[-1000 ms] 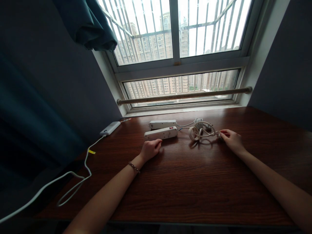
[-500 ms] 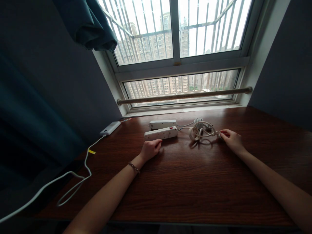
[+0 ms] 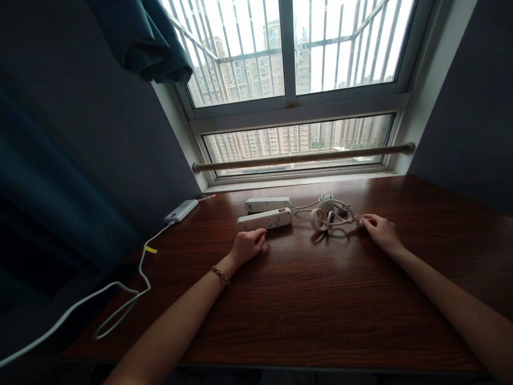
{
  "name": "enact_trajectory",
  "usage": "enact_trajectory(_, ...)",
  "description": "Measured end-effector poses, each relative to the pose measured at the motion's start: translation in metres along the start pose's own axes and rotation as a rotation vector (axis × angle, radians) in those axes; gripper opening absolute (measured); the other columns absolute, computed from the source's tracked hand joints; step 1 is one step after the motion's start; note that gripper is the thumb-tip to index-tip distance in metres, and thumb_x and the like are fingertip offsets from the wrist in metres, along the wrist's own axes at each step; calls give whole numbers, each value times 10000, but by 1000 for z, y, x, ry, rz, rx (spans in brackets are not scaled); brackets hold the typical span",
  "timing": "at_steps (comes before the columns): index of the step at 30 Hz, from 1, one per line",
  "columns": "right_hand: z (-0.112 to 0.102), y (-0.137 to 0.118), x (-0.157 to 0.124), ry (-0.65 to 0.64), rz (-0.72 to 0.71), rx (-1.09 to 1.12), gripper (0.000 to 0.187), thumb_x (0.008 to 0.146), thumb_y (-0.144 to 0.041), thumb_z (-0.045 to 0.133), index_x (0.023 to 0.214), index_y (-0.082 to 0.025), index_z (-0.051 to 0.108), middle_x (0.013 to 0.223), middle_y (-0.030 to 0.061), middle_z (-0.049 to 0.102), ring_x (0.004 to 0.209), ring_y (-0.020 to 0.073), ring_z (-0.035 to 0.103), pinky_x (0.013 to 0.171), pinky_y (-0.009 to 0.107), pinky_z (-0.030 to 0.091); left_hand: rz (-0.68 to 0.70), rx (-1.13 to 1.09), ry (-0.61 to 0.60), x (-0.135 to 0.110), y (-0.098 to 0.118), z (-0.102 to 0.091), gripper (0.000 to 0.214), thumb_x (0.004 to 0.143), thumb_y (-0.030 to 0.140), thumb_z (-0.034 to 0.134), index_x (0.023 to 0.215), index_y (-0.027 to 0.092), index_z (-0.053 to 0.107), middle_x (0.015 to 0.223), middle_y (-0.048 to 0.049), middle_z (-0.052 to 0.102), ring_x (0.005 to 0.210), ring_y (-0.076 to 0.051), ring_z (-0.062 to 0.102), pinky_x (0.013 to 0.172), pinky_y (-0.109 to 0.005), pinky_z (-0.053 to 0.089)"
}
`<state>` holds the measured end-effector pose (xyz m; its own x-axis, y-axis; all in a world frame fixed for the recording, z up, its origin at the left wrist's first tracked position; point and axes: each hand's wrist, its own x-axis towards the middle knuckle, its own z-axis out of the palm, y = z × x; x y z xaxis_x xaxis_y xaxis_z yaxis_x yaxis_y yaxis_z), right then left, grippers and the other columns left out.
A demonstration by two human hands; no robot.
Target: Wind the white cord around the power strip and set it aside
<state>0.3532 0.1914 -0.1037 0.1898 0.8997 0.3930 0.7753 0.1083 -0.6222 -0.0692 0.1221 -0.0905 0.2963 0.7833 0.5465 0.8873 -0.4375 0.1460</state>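
Two white power strips lie side by side: a front power strip (image 3: 264, 219) with a red switch, and a rear power strip (image 3: 267, 204) partly behind it. A coiled white cord (image 3: 320, 219) runs from the front strip towards the right. My right hand (image 3: 380, 230) pinches the plug (image 3: 358, 220) at the cord's end; the fingertips partly hide it. My left hand (image 3: 247, 247) rests on the table, fingers curled in, just before the front strip. Whether it touches the strip I cannot tell, and nothing shows in its grasp.
The brown wooden table (image 3: 304, 305) reaches to the window. Behind the coil lies the rear strip's bundled cord (image 3: 326, 202). At the left, a white power bank (image 3: 181, 212) has a white cable (image 3: 143, 267) trailing off the table. A rail (image 3: 304, 159) crosses the window.
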Motion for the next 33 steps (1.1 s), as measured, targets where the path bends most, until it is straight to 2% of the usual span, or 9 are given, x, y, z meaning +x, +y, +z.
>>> enact_trajectory(21, -6, -8, -5, 59, -7, 77, 346, 750, -423, 494, 919, -160, 644, 826, 94, 669, 773, 231, 622, 687, 318, 452, 0, 11, 7, 0, 1, 0, 223, 844, 295, 452, 934, 205, 635, 797, -21, 688, 683, -151, 641, 640, -234, 453)
enact_trajectory(25, -6, -11, -6, 52, 4, 151, 325, 753, -421, 512, 906, -158, 623, 832, 88, 666, 785, 221, 628, 724, 322, 462, 3, 14, 3, 0, 0, 1, 224, 844, 296, 450, 943, 209, 632, 801, -17, 688, 684, -150, 641, 636, -233, 452)
enact_trajectory(33, -1, -8, -3, 32, 67, 422, 341, 728, -444, 573, 897, -149, 597, 824, 100, 659, 705, 212, 644, 680, 340, 524, 8, 15, 8, -1, -1, 2, 231, 843, 290, 447, 947, 205, 634, 801, -26, 689, 676, -149, 638, 626, -231, 449)
